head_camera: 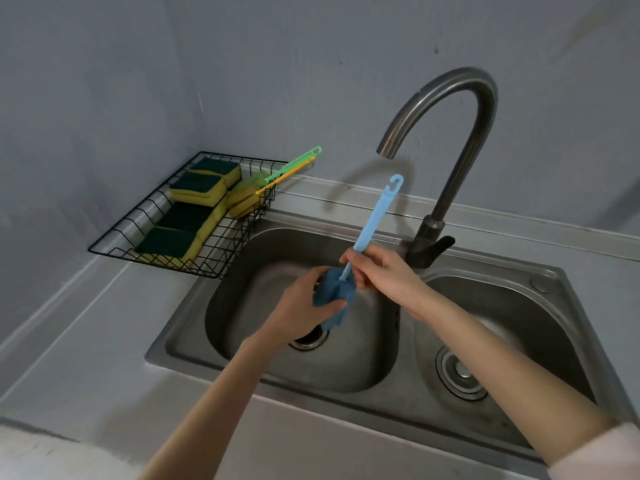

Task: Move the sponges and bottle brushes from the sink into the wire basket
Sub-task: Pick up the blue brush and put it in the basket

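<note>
Fingers (323,308) of my left hand (301,313) are wrapped around the blue sponge head of the blue bottle brush (349,271), squeezing it above the left bowl of the sink (242,348). My right hand (381,268) pinches the thin handle just above that head, so both hands are closed on the same brush, which stands tilted with its hook end pointing up toward the faucet (450,143).

Taking the sink as my landmark and going left to right: the wire basket (114,251) sits on the bench (69,341) at the sink's far left corner, already holding several green-and-yellow sponges (197,188) and the green brush (294,164) and yellow brush (277,183), whose handles poke out over its right rim. I see nothing else lying in the left bowl below my hands, and the right bowl looks empty too, so this looks like the last item.

I judge the brush light, the handle stiff but slim and possibly slippery if wet, the head soft and yielding. Holding the handle low near the head gives best control; the head should go into the basket first, with the handle resting on the rim beside the others.
</note>
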Available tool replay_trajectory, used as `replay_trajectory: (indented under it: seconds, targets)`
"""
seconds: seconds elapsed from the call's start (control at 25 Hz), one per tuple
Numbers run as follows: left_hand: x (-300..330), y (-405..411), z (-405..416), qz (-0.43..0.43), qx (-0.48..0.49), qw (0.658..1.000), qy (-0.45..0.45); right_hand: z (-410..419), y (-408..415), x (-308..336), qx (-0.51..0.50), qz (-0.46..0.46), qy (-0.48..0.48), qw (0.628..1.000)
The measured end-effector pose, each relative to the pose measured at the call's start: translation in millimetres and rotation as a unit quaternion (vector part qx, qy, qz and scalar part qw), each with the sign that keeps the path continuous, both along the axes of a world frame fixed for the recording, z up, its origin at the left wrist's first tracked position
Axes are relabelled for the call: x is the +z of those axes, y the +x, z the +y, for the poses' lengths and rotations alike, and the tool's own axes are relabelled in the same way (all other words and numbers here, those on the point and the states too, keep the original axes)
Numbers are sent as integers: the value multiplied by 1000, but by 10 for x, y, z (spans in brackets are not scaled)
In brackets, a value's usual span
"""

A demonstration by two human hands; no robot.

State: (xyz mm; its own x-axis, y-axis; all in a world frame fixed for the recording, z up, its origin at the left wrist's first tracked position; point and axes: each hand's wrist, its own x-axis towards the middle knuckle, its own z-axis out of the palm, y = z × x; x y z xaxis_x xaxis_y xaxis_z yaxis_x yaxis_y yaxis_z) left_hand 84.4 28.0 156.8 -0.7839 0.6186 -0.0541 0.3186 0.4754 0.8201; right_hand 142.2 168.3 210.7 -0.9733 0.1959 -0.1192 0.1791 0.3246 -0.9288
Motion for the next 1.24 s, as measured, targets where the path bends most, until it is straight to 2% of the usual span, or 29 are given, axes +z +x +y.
replay_trajectory:
  seconds: [0.36, 0.52, 0.72, 0.92, 1.24]
  targets:
    - [324, -601, -910, 110, 27, 993, -28, -545, -567, 285, -73, 100, -81, 989]
    - [503, -968, -1117, 151, 54, 986, -47, -583, -866, 518, -105, 172, -146, 969]
    - [562, -1537, -1129, 177, 82, 978, -73, -565, -1278, 607, -115, 201, -147, 962]
    - [487, -1985, -901, 120, 82, 988, -56, -480, -1709, 509, -140, 186, -122, 965]
    - [-9, -2472, -586, 62, 75, 991, -95, -267, -2187, 55, -176, 104, -114, 972]
